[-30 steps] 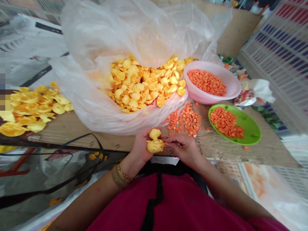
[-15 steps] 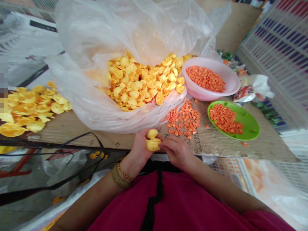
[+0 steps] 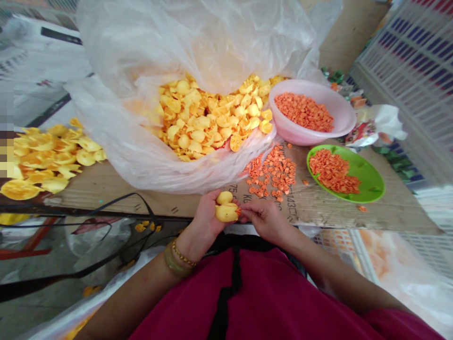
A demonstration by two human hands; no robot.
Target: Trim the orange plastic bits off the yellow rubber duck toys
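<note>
My left hand (image 3: 209,213) is closed around a yellow plastic duck head (image 3: 227,213), which lies sideways with a small dark hole in its side. Above it, in the same palm, sits a second rounded yellow shell (image 3: 225,197). An orange beak piece (image 3: 238,212) shows at the right end of the duck head. My right hand (image 3: 264,218) pinches at this beak with thumb and forefinger; the fingertips partly hide it. Just beyond both hands, loose orange beak pieces (image 3: 274,171) are scattered on the cardboard (image 3: 184,208).
A big clear plastic bag (image 3: 148,177) full of yellow shells lies ahead. To its right stand a pink bowl (image 3: 341,120) and a green plate (image 3: 368,182), both with orange pieces. More yellow shells (image 3: 53,158) are piled left. A black strap (image 3: 106,267) hangs below the table edge.
An orange beak now shows at the duck head's right end, where the fingers covered that spot before. My right hand has drawn slightly right. The view has shifted a little.
</note>
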